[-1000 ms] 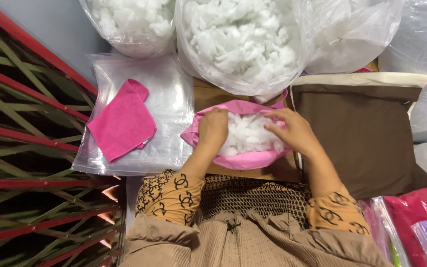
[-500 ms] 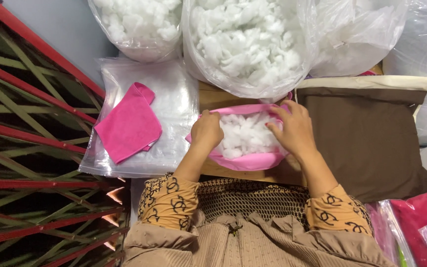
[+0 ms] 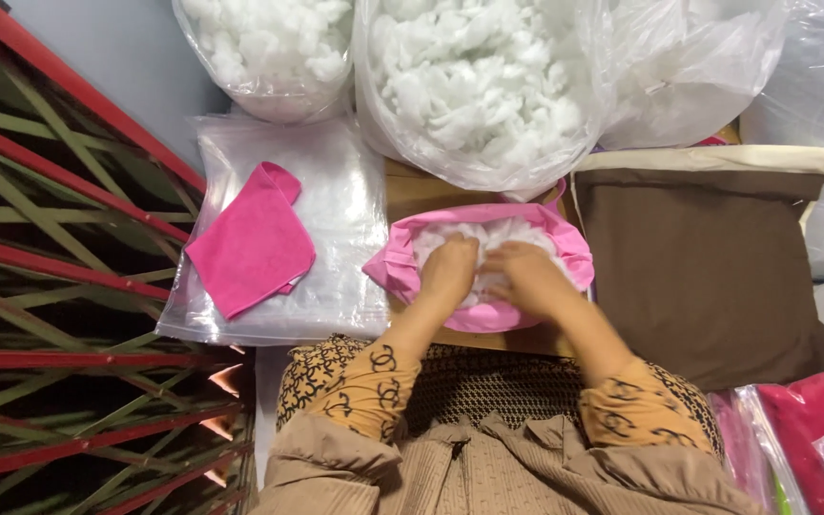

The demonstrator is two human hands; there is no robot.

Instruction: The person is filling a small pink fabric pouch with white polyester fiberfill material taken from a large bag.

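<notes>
A light pink fabric cover (image 3: 565, 250) lies open in front of me, full of white fluffy stuffing (image 3: 488, 234). My left hand (image 3: 448, 275) and my right hand (image 3: 526, 278) are both pushed down into the stuffing inside the cover's mouth, close together, fingers buried in the white fibre. A folded bright pink cloth (image 3: 252, 240) rests to the left on a stack of clear plastic bags (image 3: 336, 210).
Two large clear bags of white stuffing (image 3: 484, 81) (image 3: 274, 48) stand at the back, with an emptier bag (image 3: 689, 67) to the right. A brown cushion (image 3: 708, 257) lies right of the cover. Red and green metal bars (image 3: 59, 286) run along the left. Coloured packed items (image 3: 813, 429) sit at lower right.
Both hands have moved from the cover's sides to its middle and now press into the stuffing together. The view has shifted slightly.
</notes>
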